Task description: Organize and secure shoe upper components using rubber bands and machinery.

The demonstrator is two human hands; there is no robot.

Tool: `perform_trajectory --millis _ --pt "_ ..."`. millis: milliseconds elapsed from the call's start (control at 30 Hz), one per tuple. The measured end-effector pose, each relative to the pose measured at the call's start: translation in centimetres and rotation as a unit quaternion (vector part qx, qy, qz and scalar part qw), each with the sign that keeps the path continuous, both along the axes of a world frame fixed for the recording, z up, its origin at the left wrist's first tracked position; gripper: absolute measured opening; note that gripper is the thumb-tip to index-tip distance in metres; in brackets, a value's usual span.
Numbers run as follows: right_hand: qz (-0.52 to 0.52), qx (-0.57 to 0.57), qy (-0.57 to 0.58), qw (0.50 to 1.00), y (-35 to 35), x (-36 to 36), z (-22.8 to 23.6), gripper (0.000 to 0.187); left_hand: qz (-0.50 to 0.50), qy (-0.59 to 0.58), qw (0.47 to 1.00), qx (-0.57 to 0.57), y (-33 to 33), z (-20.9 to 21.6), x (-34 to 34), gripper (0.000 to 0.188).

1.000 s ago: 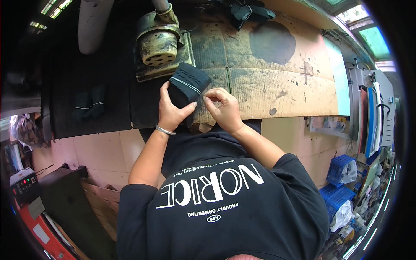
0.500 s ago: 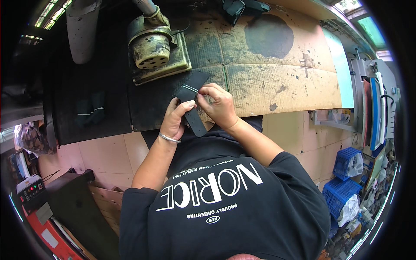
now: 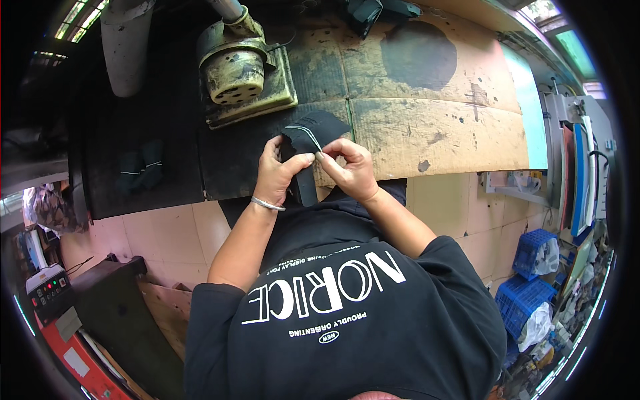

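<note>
Worker, seen from above, at near edge of a soot-stained worktop (image 3: 167,197), a bit L of its middle, w/ a dark bundle (image 3: 327,125) held up btwn both hands over that edge. L hand (image 3: 279,170) is closed round the bundle's L side, thumb across the front; R hand (image 3: 348,167) has thumb & forefinger pinched on the lower R end of a doubled pale band (image 3: 304,131); whether a finger is hooked thru the loop, can't tell. Key relation: band runs slantwise over the bundle, upper L to lower R, so its low end sits at the R fingertips, nearly touching the L thumb tip, while the bundle's broad part fans up & R, toward the far edge, & a narrow dark length drops btwn the wrists to the near edge. R hand is nearer the band, L nearer the bundle's body. Beyond: a grimy cream machine head (image 3: 233,77) on a sq. base, a banded dark pair (image 3: 141,168) toward the worktop's L end, & another dark bunch (image 3: 363,17) near the far edge.
</note>
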State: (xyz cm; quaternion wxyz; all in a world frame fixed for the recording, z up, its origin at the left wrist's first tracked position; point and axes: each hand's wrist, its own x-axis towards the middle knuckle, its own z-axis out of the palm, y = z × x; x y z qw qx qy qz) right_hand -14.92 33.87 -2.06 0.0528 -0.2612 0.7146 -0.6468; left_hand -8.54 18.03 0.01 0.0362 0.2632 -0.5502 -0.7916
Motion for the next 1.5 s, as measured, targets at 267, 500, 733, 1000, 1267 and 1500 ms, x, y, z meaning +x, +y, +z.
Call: perform_trajectory --millis 267,500,733,1000,1267,1500 --pt "-0.044 -0.021 0.024 0.999 -0.2 0.8 -0.5 0.006 -0.003 -0.006 0.99 -0.144 -0.7 -3.7 -0.2 0.088" --pt "-0.053 0.116 0.083 0.988 -0.2 -0.1 -1.3 0.01 -0.011 -0.034 0.916 -0.4 -0.6 -3.3 0.0 0.091" --pt "0.05 0.143 -0.003 0.988 -0.5 -3.0 1.2 0.018 -0.021 -0.014 0.817 -0.576 -0.9 -4.1 0.5 0.096" --pt "0.116 0.333 0.022 0.936 -1.9 -4.2 0.8 0.017 -0.028 0.024 0.77 -0.637 -0.3 -5.7 0.9 0.096" --pt "0.204 0.333 -0.126 0.912 -1.8 -6.2 0.3 0.017 -0.051 -0.001 0.776 -0.629 -0.5 -5.3 0.9 0.1" --pt "0.156 0.284 -0.169 0.931 -1.8 -5.4 0.1 0.02 -0.069 -0.074 0.794 -0.6 -1.1 -4.8 0.3 0.109"
